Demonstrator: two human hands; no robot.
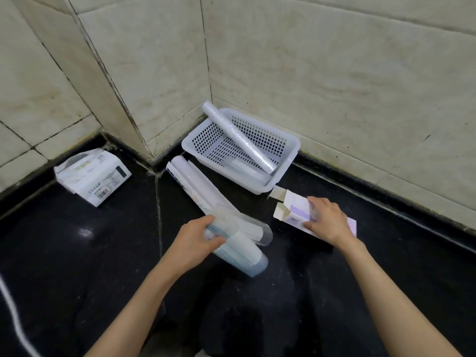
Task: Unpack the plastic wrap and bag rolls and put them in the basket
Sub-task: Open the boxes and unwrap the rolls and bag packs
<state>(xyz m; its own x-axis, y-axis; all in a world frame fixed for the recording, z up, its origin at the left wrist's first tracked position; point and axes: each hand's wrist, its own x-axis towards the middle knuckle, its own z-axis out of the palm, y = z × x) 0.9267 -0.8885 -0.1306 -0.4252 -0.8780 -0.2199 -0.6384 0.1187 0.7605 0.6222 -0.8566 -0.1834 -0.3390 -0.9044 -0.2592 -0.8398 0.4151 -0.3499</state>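
Note:
A white perforated basket (288, 161) sits in the tiled corner. One long plastic wrap roll (239, 137) leans across it, its top end over the rim, and another roll (247, 170) lies flat inside. My left hand (195, 240) grips a wrapped roll (239, 251) low over the black counter. Beside it lie a clear tube (257, 229) and a long pale roll (195, 184) that points toward the corner. My right hand (327, 220) holds a white and purple carton (293, 211) with its end flaps open, to the right of the rolls.
A torn white package (92, 175) lies at the back left against the wall. Tiled walls (334, 86) close the counter (77, 253) at the back and right. A white cord (13, 313) runs along the left edge.

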